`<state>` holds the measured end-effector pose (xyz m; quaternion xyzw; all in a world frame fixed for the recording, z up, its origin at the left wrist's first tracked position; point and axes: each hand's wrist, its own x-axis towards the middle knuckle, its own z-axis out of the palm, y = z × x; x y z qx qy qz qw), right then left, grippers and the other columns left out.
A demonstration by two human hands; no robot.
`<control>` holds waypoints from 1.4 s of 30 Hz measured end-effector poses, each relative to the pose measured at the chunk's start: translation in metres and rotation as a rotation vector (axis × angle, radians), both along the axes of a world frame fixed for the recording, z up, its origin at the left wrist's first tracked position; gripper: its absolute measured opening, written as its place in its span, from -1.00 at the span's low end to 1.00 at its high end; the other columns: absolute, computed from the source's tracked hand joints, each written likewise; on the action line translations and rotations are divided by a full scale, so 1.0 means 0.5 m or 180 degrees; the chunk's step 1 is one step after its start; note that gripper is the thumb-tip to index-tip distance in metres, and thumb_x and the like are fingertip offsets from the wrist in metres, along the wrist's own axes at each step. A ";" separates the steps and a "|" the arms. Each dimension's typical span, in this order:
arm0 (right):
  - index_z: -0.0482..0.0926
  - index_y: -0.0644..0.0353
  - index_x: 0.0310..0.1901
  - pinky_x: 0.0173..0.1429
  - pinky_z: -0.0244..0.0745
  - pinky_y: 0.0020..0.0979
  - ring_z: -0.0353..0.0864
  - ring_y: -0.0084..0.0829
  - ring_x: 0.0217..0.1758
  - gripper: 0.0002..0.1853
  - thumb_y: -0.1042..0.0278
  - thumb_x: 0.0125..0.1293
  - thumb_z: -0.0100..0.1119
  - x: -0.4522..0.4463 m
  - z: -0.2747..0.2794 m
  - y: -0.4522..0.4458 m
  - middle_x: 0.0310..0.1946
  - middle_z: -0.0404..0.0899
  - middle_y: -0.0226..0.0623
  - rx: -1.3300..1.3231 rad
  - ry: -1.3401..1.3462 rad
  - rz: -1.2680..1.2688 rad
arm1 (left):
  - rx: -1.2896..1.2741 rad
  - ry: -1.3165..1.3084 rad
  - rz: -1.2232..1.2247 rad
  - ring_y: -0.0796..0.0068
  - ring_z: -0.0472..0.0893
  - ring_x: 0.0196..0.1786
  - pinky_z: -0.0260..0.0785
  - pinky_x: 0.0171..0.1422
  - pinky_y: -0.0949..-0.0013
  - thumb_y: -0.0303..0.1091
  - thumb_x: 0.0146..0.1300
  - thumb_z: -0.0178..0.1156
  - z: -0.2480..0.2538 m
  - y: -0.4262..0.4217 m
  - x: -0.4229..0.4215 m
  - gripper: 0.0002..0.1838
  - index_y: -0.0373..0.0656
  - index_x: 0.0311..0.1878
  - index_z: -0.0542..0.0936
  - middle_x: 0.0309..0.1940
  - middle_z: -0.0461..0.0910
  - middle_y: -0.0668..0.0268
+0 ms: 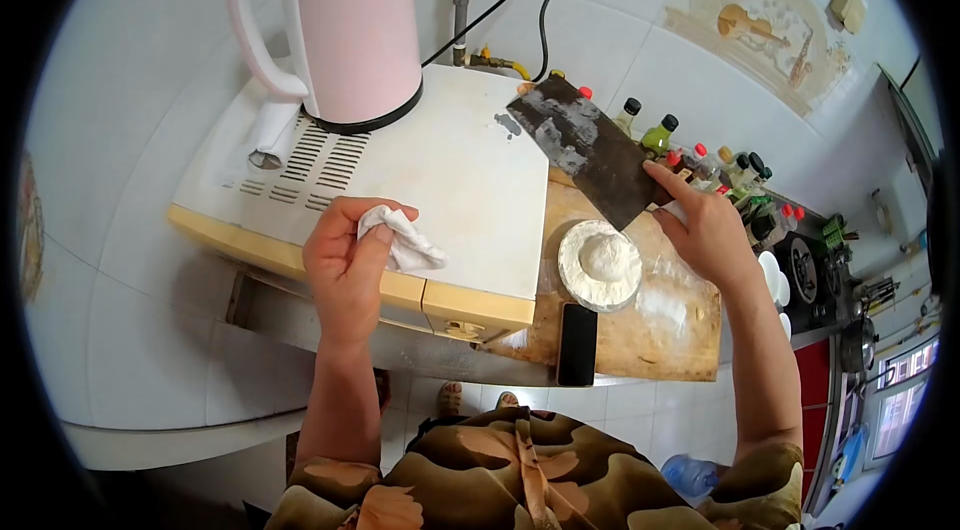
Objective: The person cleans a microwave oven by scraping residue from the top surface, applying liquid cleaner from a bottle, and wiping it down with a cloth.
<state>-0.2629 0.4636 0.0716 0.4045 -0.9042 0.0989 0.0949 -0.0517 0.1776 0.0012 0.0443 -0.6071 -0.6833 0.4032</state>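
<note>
My left hand (pixel 350 250) pinches a crumpled white tissue (pixel 405 242) over the front part of a white-topped appliance (pixel 450 170). On the right, my right hand (pixel 705 230) grips a cleaver (pixel 590 152) by its handle end, mostly hidden by the fingers. Its broad dark blade has pale wet-looking smears and points to the upper left, its far corner above the appliance's right edge. Below the blade, a dish of white flour (pixel 603 267) with a mound in it rests on a wooden cutting board (pixel 670 330). A black phone (pixel 577 345) lies beside the dish, at the board's front edge.
A pink kettle (pixel 358 30) stands on the appliance, with a white wrapped item (pixel 272 135) by its base. Several bottles (pixel 658 137) line the wall behind the board. A gas stove (pixel 800 265) is at far right. A blue water jug (pixel 690 473) sits on the floor.
</note>
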 end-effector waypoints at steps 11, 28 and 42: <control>0.44 -0.13 0.32 -0.22 0.52 -0.11 0.65 -0.04 -0.35 -0.39 0.31 0.19 0.27 0.017 0.010 0.013 -0.46 0.63 -0.05 0.0099 -0.0023 0.0011 | 0.0085 -0.0118 0.0134 0.55 0.61 -0.13 0.43 0.07 0.46 -0.64 0.28 0.02 0.006 0.008 -0.001 -0.85 -0.31 -0.14 0.54 -0.21 0.68 0.19; 0.46 -0.11 0.31 -0.21 0.54 -0.12 0.65 -0.05 -0.34 -0.41 0.36 0.18 0.27 0.025 0.020 -0.004 -0.43 0.64 -0.09 0.0143 0.0047 -0.0023 | 0.0057 -0.0028 -0.0028 0.56 0.60 -0.13 0.43 0.07 0.46 -0.63 0.29 0.02 0.004 0.000 0.002 -0.85 -0.31 -0.14 0.55 -0.20 0.68 0.18; 0.45 -0.09 0.31 -0.23 0.53 -0.11 0.65 -0.05 -0.37 -0.40 0.35 0.18 0.26 0.014 0.011 -0.006 -0.45 0.64 -0.05 0.0052 -0.0069 0.0109 | -0.0038 -0.0106 -0.0022 0.60 0.58 -0.16 0.42 0.03 0.49 -0.64 0.30 0.02 0.008 0.002 0.008 -0.85 -0.32 -0.14 0.55 -0.20 0.67 0.20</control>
